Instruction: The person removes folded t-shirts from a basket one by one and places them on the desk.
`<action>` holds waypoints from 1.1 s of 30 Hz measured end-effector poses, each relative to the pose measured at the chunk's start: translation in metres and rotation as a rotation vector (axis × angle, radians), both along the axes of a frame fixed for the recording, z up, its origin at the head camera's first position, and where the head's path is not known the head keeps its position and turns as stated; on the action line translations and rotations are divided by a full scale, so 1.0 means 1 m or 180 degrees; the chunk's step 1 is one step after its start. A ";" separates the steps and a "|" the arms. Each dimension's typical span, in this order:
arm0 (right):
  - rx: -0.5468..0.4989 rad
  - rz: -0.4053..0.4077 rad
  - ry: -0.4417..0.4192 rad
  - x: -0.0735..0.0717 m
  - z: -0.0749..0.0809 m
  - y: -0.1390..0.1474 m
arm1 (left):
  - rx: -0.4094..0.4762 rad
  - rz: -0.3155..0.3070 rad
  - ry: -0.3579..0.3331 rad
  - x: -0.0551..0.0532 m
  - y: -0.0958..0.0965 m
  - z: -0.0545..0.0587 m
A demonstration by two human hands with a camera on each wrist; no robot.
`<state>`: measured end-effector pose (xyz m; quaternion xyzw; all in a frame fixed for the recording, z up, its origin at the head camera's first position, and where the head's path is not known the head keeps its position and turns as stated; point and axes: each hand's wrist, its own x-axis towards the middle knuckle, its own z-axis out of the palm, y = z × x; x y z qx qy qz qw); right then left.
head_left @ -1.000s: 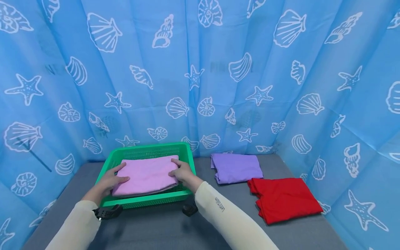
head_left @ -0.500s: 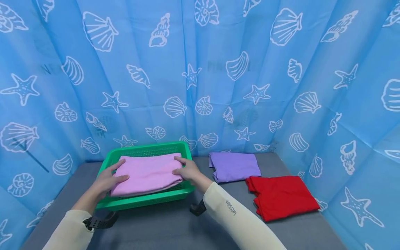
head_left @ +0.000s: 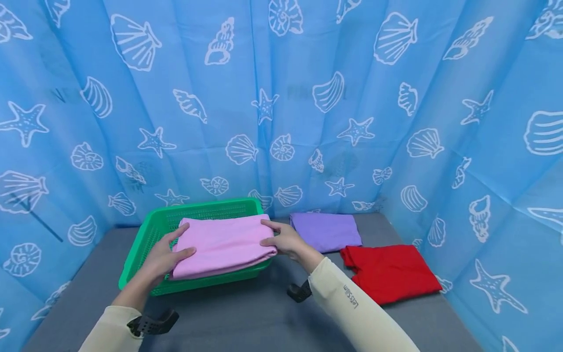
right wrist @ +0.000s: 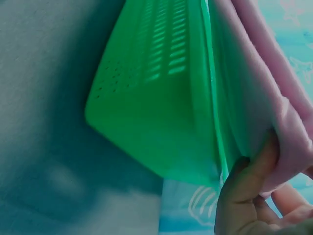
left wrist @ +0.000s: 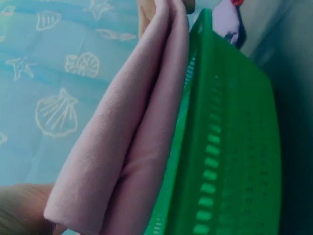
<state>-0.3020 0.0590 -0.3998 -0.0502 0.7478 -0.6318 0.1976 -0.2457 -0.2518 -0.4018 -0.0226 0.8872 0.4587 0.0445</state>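
A folded pink cloth [head_left: 226,244] is held level over the green basket [head_left: 132,252], overlapping its right part and front rim in the head view. My left hand [head_left: 164,254] grips its left edge, thumb on top and other fingers partly hidden. At the opposite edge my right hand [head_left: 286,239] pinches the cloth, and the right wrist view shows fingers [right wrist: 249,181] curled beneath it. In the left wrist view the folded layers of pink cloth [left wrist: 142,127] stand clear above the rim of the green basket [left wrist: 200,98].
To the right of the basket lies a folded purple cloth [head_left: 327,232]. A folded red cloth [head_left: 391,274] lies nearer, beside it. All rest on a grey surface [head_left: 237,318], with a blue seashell curtain [head_left: 299,122] hanging behind and at both sides.
Both hands have raised the pink cloth from inside the basket and shifted it right, so more of the basket's left interior shows. The view has turned slightly; purple and red cloths stay put.
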 end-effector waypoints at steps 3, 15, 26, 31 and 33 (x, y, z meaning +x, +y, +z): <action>-0.0023 -0.0044 0.0001 0.004 -0.003 0.009 | -0.0003 -0.0011 0.0033 0.001 0.009 -0.004; -0.0090 -0.0086 -0.0021 0.011 -0.014 0.037 | -0.0031 -0.0076 0.0112 -0.003 0.033 -0.017; 0.0027 -0.0130 0.0101 0.015 -0.015 0.066 | -0.0068 -0.0131 0.0260 -0.003 0.059 -0.016; 0.0225 -0.0263 0.0105 0.018 -0.016 0.082 | -0.0140 -0.0148 0.0379 -0.005 0.074 -0.018; 0.0266 -0.0297 0.0063 0.020 -0.017 0.088 | -0.0173 -0.0154 0.0415 -0.006 0.080 -0.020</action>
